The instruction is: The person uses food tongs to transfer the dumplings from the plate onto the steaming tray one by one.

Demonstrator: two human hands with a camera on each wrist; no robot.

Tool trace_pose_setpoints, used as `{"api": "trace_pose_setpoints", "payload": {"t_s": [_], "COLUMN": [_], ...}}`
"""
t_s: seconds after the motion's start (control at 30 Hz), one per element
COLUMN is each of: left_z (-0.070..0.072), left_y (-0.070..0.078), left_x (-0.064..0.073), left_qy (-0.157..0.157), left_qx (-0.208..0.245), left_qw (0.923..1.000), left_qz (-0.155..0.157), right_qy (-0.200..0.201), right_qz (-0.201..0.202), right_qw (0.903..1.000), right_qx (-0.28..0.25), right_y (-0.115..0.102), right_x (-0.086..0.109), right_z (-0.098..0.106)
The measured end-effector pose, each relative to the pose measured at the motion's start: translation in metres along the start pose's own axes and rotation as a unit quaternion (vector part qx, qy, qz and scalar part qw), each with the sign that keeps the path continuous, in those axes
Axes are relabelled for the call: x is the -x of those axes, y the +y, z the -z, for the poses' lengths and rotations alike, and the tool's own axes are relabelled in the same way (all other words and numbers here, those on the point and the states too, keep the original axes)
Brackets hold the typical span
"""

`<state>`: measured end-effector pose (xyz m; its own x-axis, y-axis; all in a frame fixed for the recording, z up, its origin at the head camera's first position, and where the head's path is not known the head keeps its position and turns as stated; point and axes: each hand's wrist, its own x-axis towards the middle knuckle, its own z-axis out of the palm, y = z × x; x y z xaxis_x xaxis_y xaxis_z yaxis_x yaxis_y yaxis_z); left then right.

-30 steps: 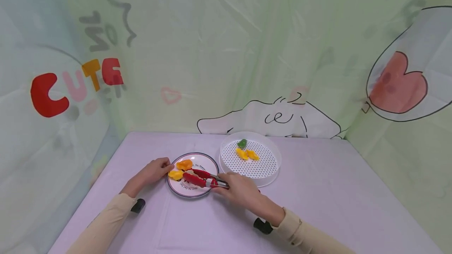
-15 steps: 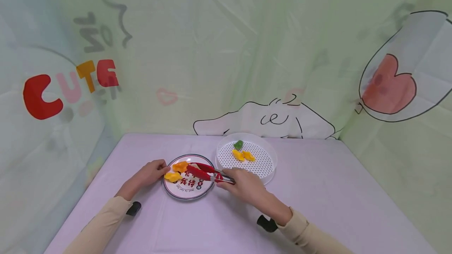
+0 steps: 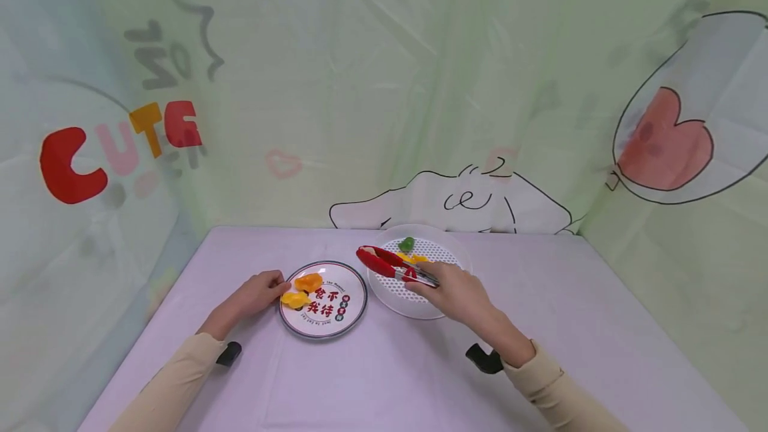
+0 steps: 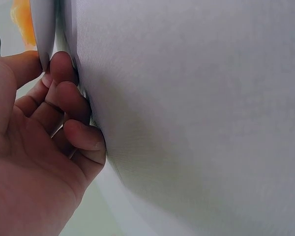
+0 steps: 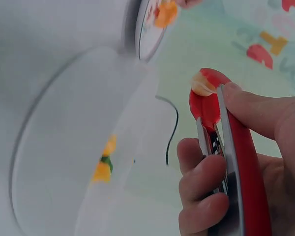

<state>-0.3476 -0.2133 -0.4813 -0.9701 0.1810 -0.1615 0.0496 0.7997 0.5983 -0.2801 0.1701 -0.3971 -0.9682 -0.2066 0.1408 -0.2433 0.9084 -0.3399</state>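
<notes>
My left hand [image 3: 258, 291] pinches the left rim of a round white plate [image 3: 351, 285] with dark rim lines and red characters. On the plate lie an orange dumpling-shaped piece [image 3: 309, 282] and a yellow one [image 3: 295, 300]. My right hand [image 3: 459, 292] grips red-and-silver tongs [image 3: 384, 265], held over the left side of a round white steamer tray [image 3: 414, 312] with a perforated bottom. Between the tong tips sits a pale beige piece [image 5: 204, 84], partly hidden. Inside the tray are a green piece [image 3: 406, 244] and yellow pieces [image 3: 421, 259], partly covered by the tongs.
A lilac cloth [image 3: 360, 385] covers the table. Printed curtains [image 3: 360, 119] stand at the back and both sides. The plate and the tray stand close side by side, the tray at the back right.
My right hand has lifted the tongs off the plate and carried them right and back, over the tray, with the pale piece in the tips. My left hand stays at the plate's rim.
</notes>
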Motion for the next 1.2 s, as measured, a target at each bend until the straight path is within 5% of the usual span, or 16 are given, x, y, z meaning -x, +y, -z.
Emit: {"api": "trace_pose_setpoints", "payload": {"t_s": [0.37,1.2], "left_z": [-0.001,-0.002], "left_y": [-0.002,-0.004], "left_x": [0.001,-0.002], "left_qy": [0.006,0.007], "left_qx": [-0.008,-0.002], "left_qw": [1.0000,1.0000], "left_qz": [0.000,-0.004], "right_qy": [-0.041,-0.101], "right_qz": [-0.033,-0.055], "right_qw": [0.9984,0.9918], "right_qx": [0.019,0.055], "right_y": [0.035,0.048], "right_x": [-0.002,-0.009], "right_z": [0.015,0.002]}}
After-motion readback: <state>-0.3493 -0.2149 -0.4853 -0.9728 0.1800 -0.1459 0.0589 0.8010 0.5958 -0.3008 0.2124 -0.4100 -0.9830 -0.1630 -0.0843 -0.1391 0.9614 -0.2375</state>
